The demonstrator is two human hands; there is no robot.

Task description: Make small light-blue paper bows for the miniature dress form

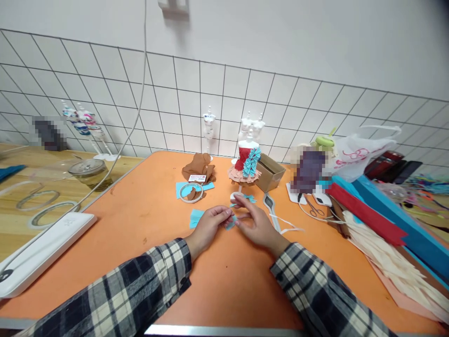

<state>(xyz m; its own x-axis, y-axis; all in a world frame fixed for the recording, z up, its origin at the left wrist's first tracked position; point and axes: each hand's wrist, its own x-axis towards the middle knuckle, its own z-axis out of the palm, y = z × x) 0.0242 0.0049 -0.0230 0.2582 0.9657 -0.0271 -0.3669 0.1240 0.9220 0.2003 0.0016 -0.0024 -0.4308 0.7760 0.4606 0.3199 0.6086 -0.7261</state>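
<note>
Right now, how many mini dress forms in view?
6: a dressed form in red, two white forms close behind it, a lone form to their left, two patterned forms at far left. More could be hidden behind the dressed one.

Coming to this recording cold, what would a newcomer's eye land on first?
Probably the little dress form in red, with blue ruffles and a peach skirt, standing mid-view on the bright orange tabletop. Just in front of it, the left grip and right grip come close together at a small light-blue piece.
</note>
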